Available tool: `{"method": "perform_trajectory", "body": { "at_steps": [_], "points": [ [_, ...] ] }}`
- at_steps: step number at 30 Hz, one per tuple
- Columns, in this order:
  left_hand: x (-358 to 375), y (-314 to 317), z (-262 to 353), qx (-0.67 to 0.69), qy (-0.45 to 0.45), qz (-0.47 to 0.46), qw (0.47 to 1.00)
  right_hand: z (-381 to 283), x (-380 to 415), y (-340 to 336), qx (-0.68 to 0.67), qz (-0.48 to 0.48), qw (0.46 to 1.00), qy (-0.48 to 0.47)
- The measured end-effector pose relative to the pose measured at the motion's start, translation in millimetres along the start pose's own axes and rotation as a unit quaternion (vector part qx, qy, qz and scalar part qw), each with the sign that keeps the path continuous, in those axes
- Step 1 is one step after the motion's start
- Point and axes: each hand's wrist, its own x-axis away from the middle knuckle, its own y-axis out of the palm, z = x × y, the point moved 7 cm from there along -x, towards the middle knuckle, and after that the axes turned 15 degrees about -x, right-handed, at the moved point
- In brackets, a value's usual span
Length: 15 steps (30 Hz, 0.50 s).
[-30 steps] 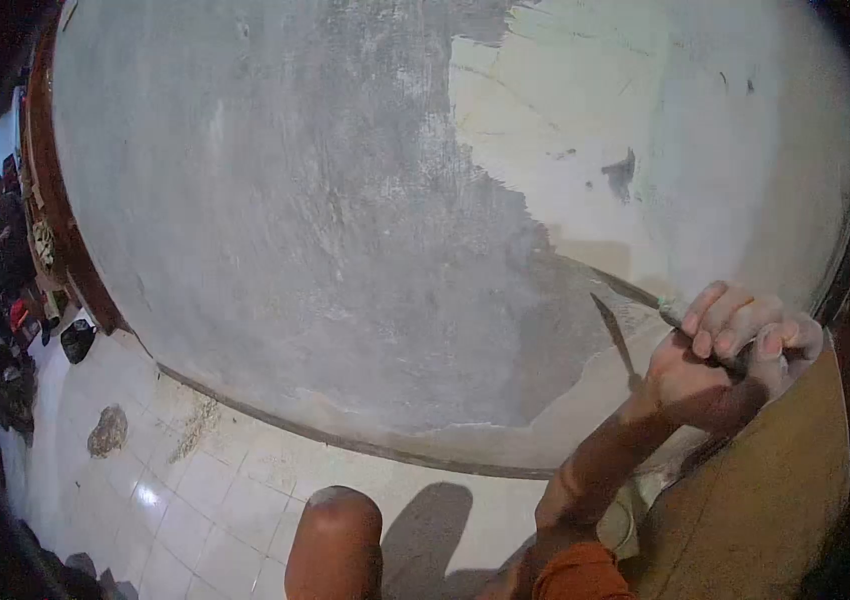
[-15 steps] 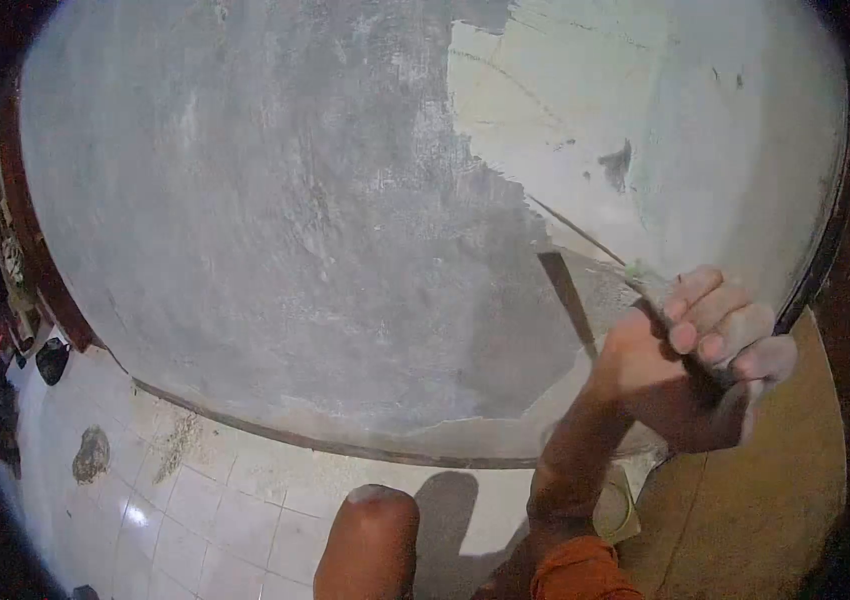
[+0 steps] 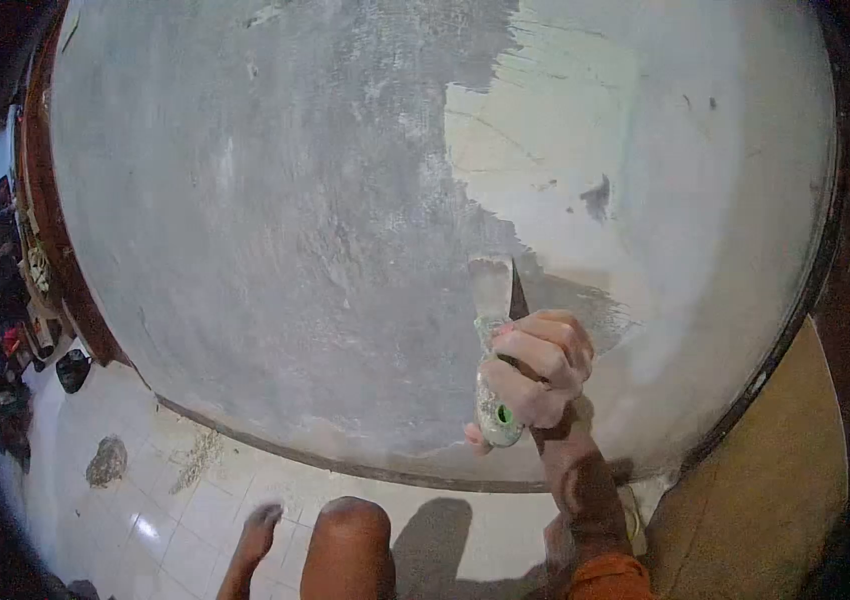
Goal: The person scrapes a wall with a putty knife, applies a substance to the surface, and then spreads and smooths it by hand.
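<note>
A person's right hand [image 3: 537, 368] is closed in a full fist around the pale, paint-flecked handle of a scraper [image 3: 493, 345], fingers wrapped tight and knuckles turned toward the wall [image 3: 275, 230]. The tool stands nearly upright, its flat blade pressed against the wall just above the hand, at the ragged boundary where bare grey plaster on the left meets the cream paint [image 3: 565, 150] left on the right. The blade's working edge blends into the plaster and is hard to make out. The left hand [image 3: 263, 522] shows only as a few fingers low near the bottom edge of the view, beside a bent knee [image 3: 345, 540]; whether it is open or holds anything cannot be told. Below the wall's lower edge lies a white tiled floor [image 3: 185, 500], and the far left of the view is dark and cluttered, its contents unclear.
</note>
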Motion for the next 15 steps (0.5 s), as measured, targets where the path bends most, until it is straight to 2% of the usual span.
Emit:
{"method": "perform_trajectory", "body": {
  "at_steps": [1,2,3,4,6,8,10,11,13,15],
  "points": [
    [-17,-21,83,0.01,0.115,0.085,0.99,0,1,-2,0.007,-0.01,1.0,0.004],
    [-8,-47,183,0.036,0.272,0.137,0.952,-1,2,-3,0.022,-0.009,1.0,0.001],
    [-11,-54,246,0.111,0.267,0.097,0.952,0,4,-5,0.029,-0.004,1.0,0.0],
    [-3,-62,306,0.099,0.341,0.07,0.932,0,7,-7,0.035,0.002,0.999,-0.001],
    [-3,-46,390,0.211,0.455,-0.083,0.861,2,11,-13,0.064,-0.021,0.998,-0.007],
    [9,-38,455,0.393,0.401,-0.253,0.788,-1,11,-14,0.086,-0.051,0.995,-0.013],
    [6,-44,498,0.461,0.405,-0.286,0.735,-6,8,-15,0.074,-0.039,0.996,0.003],
    [7,-49,513,0.461,0.406,-0.285,0.736,-8,9,-15,0.073,-0.038,0.997,0.002],
    [9,-57,534,0.448,0.394,-0.282,0.751,3,17,-12,0.111,-0.08,0.988,0.064],
    [-9,-54,542,0.427,0.401,-0.249,0.771,6,27,-15,0.098,-0.08,0.99,0.061]
  ]
}}
